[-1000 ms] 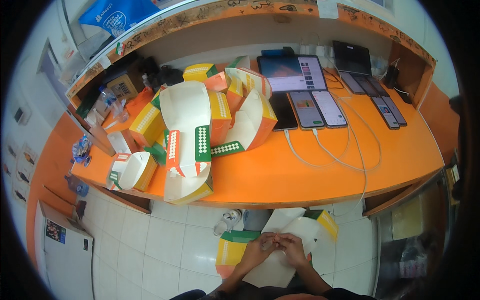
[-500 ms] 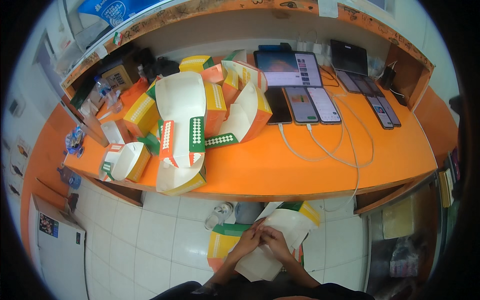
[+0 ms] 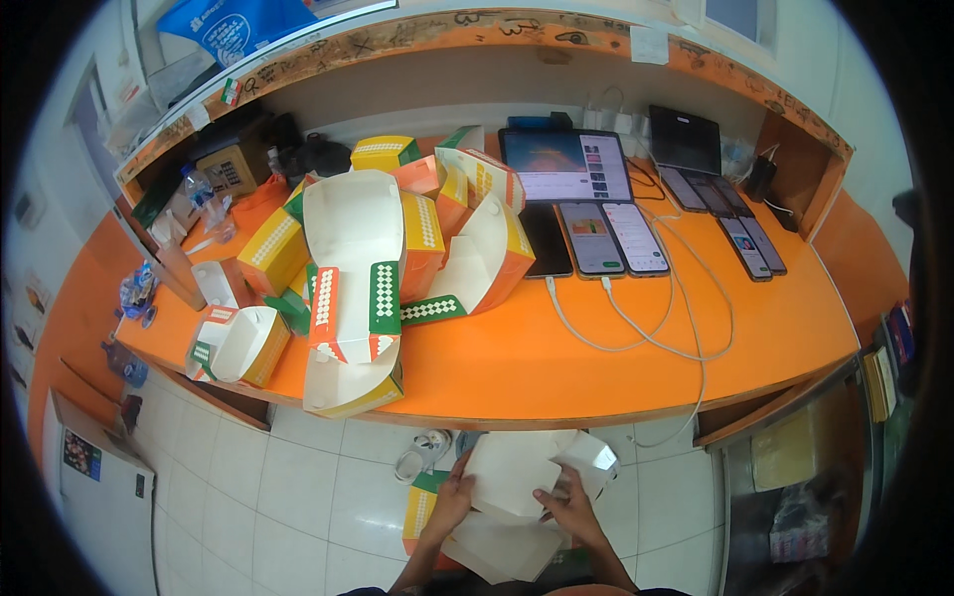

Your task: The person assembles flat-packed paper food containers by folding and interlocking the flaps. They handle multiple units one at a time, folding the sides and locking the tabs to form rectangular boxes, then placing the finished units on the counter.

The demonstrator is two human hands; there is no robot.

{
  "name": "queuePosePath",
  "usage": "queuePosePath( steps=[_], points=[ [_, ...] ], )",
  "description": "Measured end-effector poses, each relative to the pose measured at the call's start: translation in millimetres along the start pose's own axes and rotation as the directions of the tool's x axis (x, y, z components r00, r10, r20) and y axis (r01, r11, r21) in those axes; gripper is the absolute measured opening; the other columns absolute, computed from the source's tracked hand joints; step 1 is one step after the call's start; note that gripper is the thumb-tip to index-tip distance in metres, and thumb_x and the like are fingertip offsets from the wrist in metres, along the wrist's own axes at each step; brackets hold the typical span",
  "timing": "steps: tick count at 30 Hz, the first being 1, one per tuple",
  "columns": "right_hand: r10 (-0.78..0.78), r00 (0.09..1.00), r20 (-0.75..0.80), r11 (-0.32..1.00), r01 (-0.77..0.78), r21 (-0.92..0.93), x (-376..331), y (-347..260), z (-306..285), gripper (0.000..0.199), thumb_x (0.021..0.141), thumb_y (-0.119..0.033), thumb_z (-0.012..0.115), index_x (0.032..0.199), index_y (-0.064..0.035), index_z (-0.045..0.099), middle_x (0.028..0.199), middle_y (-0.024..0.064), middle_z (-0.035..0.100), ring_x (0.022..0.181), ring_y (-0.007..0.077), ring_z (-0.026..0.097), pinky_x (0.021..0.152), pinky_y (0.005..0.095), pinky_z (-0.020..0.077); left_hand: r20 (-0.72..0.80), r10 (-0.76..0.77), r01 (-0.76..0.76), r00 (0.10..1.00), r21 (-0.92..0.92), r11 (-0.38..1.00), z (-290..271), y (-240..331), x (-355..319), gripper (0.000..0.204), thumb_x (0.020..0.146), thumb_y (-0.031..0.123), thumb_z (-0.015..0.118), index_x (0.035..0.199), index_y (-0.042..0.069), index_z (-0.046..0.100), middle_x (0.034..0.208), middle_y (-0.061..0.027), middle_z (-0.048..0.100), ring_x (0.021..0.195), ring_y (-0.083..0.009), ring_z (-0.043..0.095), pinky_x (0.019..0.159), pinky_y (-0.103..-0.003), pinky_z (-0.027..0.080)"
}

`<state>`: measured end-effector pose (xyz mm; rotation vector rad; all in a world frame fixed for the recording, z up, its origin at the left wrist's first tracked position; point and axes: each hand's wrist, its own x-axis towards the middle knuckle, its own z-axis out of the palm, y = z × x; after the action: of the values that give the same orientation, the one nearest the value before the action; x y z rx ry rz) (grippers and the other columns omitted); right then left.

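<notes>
Below the counter's front edge, I hold a partly folded cardboard food box (image 3: 512,472), its plain white inside facing up. My left hand (image 3: 454,497) grips its left edge, fingers closed around the side. My right hand (image 3: 569,505) pinches its lower right side, thumb on top and fingers partly hidden. Another white flat cardboard piece (image 3: 507,548) lies nearer me, under my hands. Beside my left forearm shows a yellow and green box (image 3: 418,505), partly covered.
Folded yellow, orange and green boxes (image 3: 355,228) pile up on the left of the orange counter (image 3: 596,372). Several phones (image 3: 596,238), a tablet (image 3: 566,164) and loose white charging cables (image 3: 686,348) lie on the right. A refrigerator (image 3: 104,487) stands at lower left.
My hands were together at the box's edge; now they are apart, one on each side. The white box has come flatter between them. The view has tilted slightly upward.
</notes>
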<state>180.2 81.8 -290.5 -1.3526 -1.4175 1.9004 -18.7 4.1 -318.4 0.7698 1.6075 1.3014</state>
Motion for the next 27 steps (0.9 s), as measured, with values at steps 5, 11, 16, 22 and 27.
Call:
queuePosePath(
  steps=[5,11,16,22,27],
  points=[
    [0.143,0.989,0.022,0.962,-0.144,0.233,-3,4,2,0.050,0.088,-0.004,0.053,0.132,-0.0007,0.031,0.117,0.0185,0.052,0.094,0.0277,0.061,0.056,0.0340,0.0579,-0.245,0.393,-0.314,0.886,0.305,0.899,38,27,-12,0.056,0.083,0.026,0.064,0.130,0.005,0.042,0.123,-0.0141,0.046,0.115,-0.0305,0.044,0.099,-0.041,0.031],
    [0.040,0.999,0.023,0.981,-0.043,0.188,2,15,-9,0.046,0.087,-0.001,0.054,0.130,0.0008,0.036,0.113,0.0176,0.055,0.097,0.0277,0.061,0.068,0.0362,0.0591,0.415,0.437,-0.603,0.798,0.517,0.608,49,27,-30,0.052,0.073,0.027,0.075,0.117,0.010,0.053,0.116,-0.0119,0.050,0.113,-0.0321,0.045,0.097,-0.043,0.034],
    [0.073,0.992,0.106,0.965,-0.097,0.243,3,20,-17,0.036,0.086,0.000,0.057,0.120,0.0063,0.045,0.107,0.0182,0.058,0.096,0.0267,0.061,0.074,0.0356,0.0585,0.427,0.364,-0.540,0.828,0.431,0.723,44,8,-19,0.024,0.074,0.022,0.073,0.092,0.008,0.065,0.094,-0.0093,0.058,0.092,-0.0269,0.056,0.083,-0.037,0.043],
    [0.093,0.987,0.133,0.962,-0.124,0.245,4,17,-15,0.018,0.085,0.000,0.060,0.099,0.0092,0.055,0.091,0.0181,0.064,0.081,0.0282,0.067,0.071,0.0350,0.0589,0.256,0.451,-0.498,0.855,0.648,0.576,42,16,-21,0.015,0.072,0.021,0.072,0.077,0.007,0.067,0.076,-0.0057,0.058,0.079,-0.0258,0.056,0.069,-0.036,0.046],
    [0.073,0.995,0.065,0.957,-0.088,0.278,1,24,4,0.014,0.084,-0.005,0.064,0.088,0.0073,0.059,0.083,0.0164,0.066,0.075,0.0264,0.068,0.067,0.0334,0.0592,0.055,0.380,-0.307,0.923,0.701,0.644,50,21,-20,0.022,0.072,0.026,0.070,0.074,0.005,0.066,0.069,-0.0066,0.059,0.068,-0.0260,0.058,0.059,-0.038,0.047]
  ],
)
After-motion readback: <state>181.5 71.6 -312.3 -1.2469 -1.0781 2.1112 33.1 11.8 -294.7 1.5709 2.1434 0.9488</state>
